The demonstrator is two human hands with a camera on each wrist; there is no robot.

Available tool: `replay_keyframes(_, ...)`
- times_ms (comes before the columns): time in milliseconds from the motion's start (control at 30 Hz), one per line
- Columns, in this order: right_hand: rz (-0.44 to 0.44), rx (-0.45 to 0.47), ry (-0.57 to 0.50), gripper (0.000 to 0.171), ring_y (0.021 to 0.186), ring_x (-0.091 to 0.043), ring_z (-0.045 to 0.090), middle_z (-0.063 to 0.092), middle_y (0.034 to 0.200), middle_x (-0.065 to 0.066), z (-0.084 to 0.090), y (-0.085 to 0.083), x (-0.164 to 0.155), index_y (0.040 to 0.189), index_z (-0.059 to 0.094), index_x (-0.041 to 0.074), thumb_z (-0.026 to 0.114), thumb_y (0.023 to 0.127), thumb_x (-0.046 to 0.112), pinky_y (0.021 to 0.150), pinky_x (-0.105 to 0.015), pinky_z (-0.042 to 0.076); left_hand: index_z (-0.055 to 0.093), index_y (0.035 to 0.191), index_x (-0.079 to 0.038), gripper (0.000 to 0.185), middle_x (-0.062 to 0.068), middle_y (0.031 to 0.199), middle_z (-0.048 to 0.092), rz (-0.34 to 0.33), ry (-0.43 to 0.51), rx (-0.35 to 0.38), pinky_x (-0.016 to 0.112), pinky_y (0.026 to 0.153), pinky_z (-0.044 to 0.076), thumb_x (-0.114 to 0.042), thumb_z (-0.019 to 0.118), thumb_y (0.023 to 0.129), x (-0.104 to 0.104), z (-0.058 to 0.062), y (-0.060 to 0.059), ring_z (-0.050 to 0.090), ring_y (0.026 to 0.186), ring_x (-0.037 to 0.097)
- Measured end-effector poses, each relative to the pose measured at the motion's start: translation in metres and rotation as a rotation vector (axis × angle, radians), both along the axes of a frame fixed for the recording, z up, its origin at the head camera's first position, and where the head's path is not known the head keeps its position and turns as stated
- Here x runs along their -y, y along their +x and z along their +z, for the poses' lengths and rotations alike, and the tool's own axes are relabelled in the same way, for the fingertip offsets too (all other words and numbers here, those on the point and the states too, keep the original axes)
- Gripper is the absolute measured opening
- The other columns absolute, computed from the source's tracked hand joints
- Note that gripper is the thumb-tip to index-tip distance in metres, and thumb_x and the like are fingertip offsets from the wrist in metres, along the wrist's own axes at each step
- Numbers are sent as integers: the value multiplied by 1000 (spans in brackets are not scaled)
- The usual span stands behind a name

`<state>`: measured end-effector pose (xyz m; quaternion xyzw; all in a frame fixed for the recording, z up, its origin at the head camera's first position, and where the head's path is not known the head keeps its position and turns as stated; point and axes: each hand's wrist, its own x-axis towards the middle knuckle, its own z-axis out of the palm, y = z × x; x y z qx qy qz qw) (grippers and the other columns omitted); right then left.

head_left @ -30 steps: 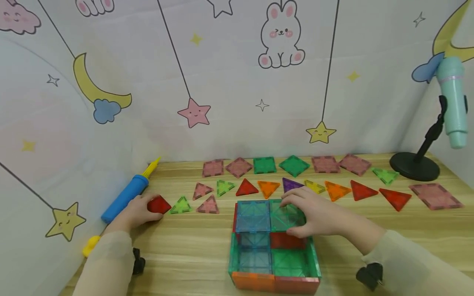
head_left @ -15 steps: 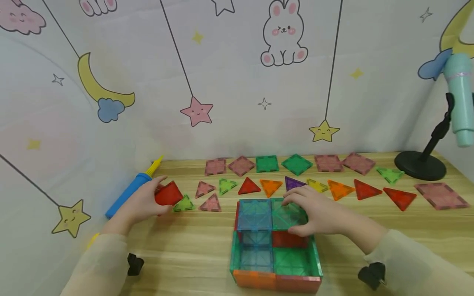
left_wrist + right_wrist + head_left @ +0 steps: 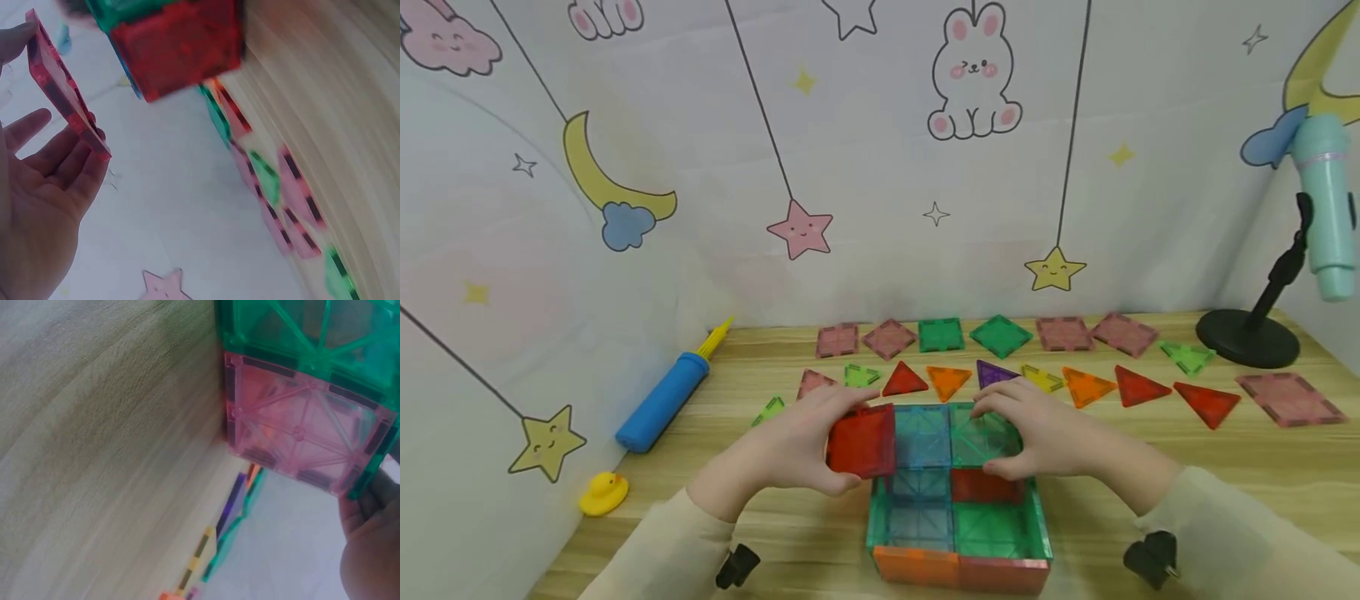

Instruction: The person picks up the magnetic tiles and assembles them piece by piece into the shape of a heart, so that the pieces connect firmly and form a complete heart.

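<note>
My left hand (image 3: 801,437) pinches a red square magnetic tile (image 3: 859,442) by its edges, thumb on one side and fingers on the other. That tile is tilted at the back left corner of a box built from magnetic tiles (image 3: 925,567); whether they touch cannot be told. Two flat tiles, one blue (image 3: 922,435) and one green (image 3: 973,437), cover the box's back half, while its front half is open at the top. My right hand (image 3: 1048,429) grips the green tile between curved fingers and thumb. A pink side tile (image 3: 300,428) appears below it in the right wrist view.
Behind the box lie rows of loose tiles, among them a green square (image 3: 941,335), a red triangle (image 3: 905,380) and a large pink square (image 3: 1290,398). A blue pump (image 3: 662,402) and yellow duck (image 3: 603,493) stand left. A toy microphone (image 3: 1324,208) on a stand is far right.
My left hand has lifted the red square tile from the table's left side and carried it right to the box. The right hand has stayed at the green tile.
</note>
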<state>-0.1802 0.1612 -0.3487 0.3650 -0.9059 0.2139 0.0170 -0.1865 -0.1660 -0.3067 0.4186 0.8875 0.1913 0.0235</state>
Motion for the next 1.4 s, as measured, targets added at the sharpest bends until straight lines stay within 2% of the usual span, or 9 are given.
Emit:
replay_keyframes(233,1,-8,2,48,117,-29,44,51,126,-8,2,0,0,116,58,14,72,78,40,93,-51,40,36,142,-10,86,-2,123,52,-142,-5,47,36,89,44,-33,78,70,-23,2,15,46,112,16)
replay_keyframes(433,-4,-15,2,49,116,-28,44,51,126,-8,1,-1,0,116,58,14,72,78,41,93,-50,41,36,142,-9,84,1,121,52,-265,-28,65,23,83,45,-34,76,73,-41,-2,23,48,108,14)
replay_keyframes(700,-5,-10,-1,49,117,-29,43,51,127,-9,1,-2,-1,116,58,15,71,79,43,93,-50,41,36,143,-15,80,1,121,52,-273,-124,23,17,81,43,-37,73,75,-49,-12,30,47,105,11)
replay_keyframes(867,-9,-11,-3,49,116,-28,44,51,126,-8,1,-2,-2,116,58,14,72,79,42,93,-50,41,39,141,-11,80,2,121,52,-297,-45,-22,22,88,42,-40,76,76,-45,-17,28,46,107,13)
replay_keyframes(1033,-9,-7,-3,49,116,-29,44,51,127,-9,0,-2,-3,116,58,14,72,79,42,93,-51,41,40,141,-8,92,1,116,54,-282,32,-44,28,91,42,-45,81,67,-39,-22,21,47,107,14)
replay_keyframes(1100,-7,-3,-8,49,116,-29,44,51,127,-9,0,-1,-3,116,58,14,72,79,42,93,-51,41,40,141,-9,93,0,116,55,-246,52,-30,32,91,42,-46,81,66,-35,-23,15,47,108,14)
replay_keyframes(1167,-8,-1,-14,48,117,-29,44,51,127,-8,0,-1,-3,116,58,15,72,79,42,92,-50,41,40,142,-10,91,0,118,55,-166,76,-16,37,91,43,-46,80,68,-29,-26,3,46,110,15)
replay_keyframes(1300,-8,8,-16,48,117,-29,43,50,128,-8,-1,-1,-4,116,57,15,71,79,43,92,-51,41,38,142,-9,83,7,124,54,79,158,16,45,93,42,-39,77,76,-7,-38,-36,49,115,24)
replay_keyframes(1400,-3,12,-9,49,118,-29,43,49,129,-8,-2,-1,-2,117,57,15,69,80,45,93,-51,40,33,144,-9,77,15,127,52,246,183,104,50,94,40,-31,73,82,15,-53,-64,49,116,33)
